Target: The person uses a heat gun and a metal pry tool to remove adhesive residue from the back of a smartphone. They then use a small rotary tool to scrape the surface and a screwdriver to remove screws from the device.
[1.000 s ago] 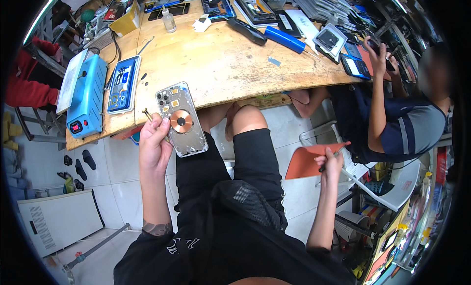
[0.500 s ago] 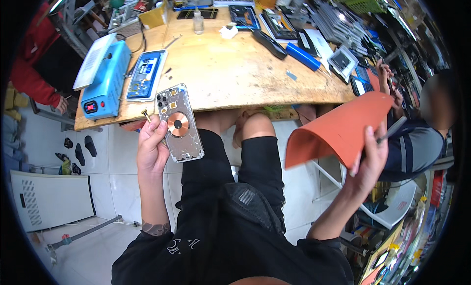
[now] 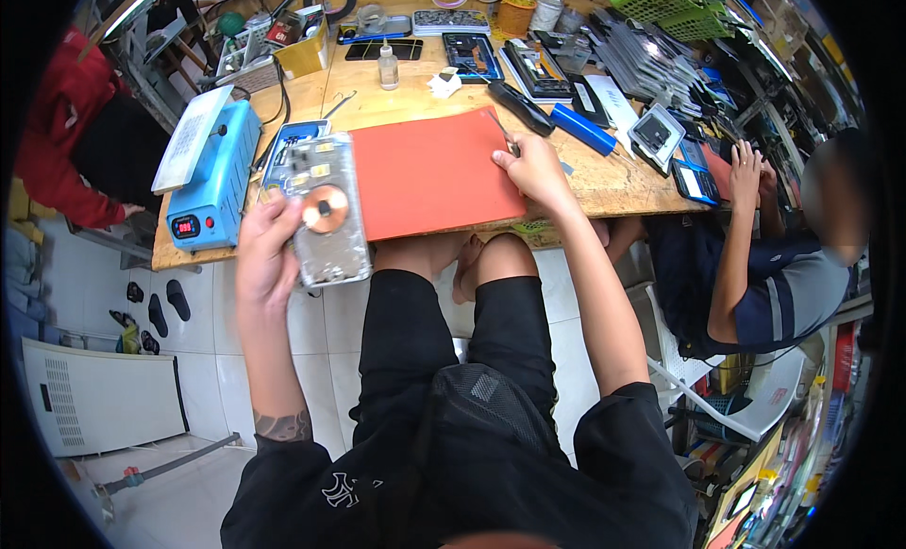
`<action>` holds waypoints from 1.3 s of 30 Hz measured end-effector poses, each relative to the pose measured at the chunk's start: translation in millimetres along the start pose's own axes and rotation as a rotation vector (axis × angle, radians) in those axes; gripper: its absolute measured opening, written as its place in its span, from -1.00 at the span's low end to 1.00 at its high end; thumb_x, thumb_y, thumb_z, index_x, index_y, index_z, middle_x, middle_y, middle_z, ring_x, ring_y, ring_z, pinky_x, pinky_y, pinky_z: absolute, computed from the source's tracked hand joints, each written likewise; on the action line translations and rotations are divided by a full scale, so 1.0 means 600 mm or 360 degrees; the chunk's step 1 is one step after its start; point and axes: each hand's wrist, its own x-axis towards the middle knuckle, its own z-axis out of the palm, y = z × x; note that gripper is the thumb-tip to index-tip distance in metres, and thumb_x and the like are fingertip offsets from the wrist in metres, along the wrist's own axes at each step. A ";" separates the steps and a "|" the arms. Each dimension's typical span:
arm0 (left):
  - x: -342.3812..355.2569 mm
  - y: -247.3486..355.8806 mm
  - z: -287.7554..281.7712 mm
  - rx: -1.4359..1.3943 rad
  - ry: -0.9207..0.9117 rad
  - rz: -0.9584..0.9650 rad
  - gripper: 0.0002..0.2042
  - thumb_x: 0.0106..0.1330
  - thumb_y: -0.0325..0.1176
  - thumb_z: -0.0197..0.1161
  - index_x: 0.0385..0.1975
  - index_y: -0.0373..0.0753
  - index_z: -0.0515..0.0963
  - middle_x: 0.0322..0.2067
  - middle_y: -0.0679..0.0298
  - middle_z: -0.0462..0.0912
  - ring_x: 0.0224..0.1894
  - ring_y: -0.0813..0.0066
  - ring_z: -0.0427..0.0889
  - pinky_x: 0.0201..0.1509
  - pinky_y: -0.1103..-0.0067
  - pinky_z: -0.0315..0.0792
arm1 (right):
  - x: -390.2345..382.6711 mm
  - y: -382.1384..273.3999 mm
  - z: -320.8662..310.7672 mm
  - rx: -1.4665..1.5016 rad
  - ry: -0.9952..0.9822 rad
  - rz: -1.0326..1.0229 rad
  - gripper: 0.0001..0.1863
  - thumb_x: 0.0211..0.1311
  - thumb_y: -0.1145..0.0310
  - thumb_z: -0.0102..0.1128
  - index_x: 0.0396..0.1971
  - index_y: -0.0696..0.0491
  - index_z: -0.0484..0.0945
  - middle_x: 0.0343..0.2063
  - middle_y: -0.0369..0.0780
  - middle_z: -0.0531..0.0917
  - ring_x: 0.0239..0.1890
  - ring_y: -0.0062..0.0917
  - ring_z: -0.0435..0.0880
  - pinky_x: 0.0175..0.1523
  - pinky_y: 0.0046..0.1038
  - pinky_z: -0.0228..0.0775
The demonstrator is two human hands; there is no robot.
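My left hand (image 3: 268, 237) holds a silver phone housing (image 3: 332, 252) with a round copper coil and small gold pads, blurred by motion, at the left of an orange mat (image 3: 434, 171). The mat lies on the bench at its near edge. My right hand (image 3: 533, 167) is closed on a slim dark tool (image 3: 506, 134) at the mat's right side, touching the mat. A blue-framed opened device (image 3: 293, 141) lies behind the housing, partly hidden.
A blue machine (image 3: 212, 176), dropper bottle (image 3: 387, 69), blue cylinder (image 3: 580, 129), black-handled tool (image 3: 519, 107) and stacked flat parts (image 3: 646, 63) crowd the wooden bench (image 3: 604, 195). A co-worker (image 3: 755, 266) sits at right; a red sleeve (image 3: 80, 96) is at left.
My right hand has raised the orange mat from beside my knee and laid it flat on the bench. My left hand with the housing has shifted slightly to the left.
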 end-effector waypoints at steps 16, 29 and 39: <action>0.224 -0.105 0.129 0.2030 -0.0418 0.0118 -0.65 0.39 -0.30 0.47 -0.44 -0.21 0.36 -0.56 0.23 0.58 -0.44 0.47 0.61 -0.33 0.42 0.47 | -0.025 0.030 -0.018 0.0616 -0.0008 0.0095 -0.61 0.44 0.47 0.33 0.22 0.13 0.68 -0.35 -0.19 0.79 -0.40 -0.58 0.78 -0.25 -0.44 0.61; 0.360 -0.093 0.059 0.0259 -0.0242 -0.0424 -0.86 0.57 -0.37 0.28 -0.02 -0.26 0.63 -0.18 0.26 0.73 -0.16 0.47 0.74 -0.22 0.46 0.67 | 0.116 -0.210 0.134 0.0793 -0.0254 -0.0638 -0.31 0.34 0.38 0.31 0.43 0.24 0.37 0.23 0.19 0.63 0.32 0.06 0.61 0.41 -0.13 0.45; 0.605 -0.144 0.061 0.1814 -0.0750 -0.0116 -0.87 0.51 -0.37 0.32 -0.07 -0.25 0.64 -0.26 0.27 0.71 -0.26 0.51 0.67 -0.30 0.52 0.59 | -0.265 -0.006 -0.129 0.0120 0.0769 -0.0587 -0.42 0.01 0.72 0.25 0.13 0.14 0.61 0.06 0.03 0.69 0.01 -0.01 0.75 0.08 -0.13 0.61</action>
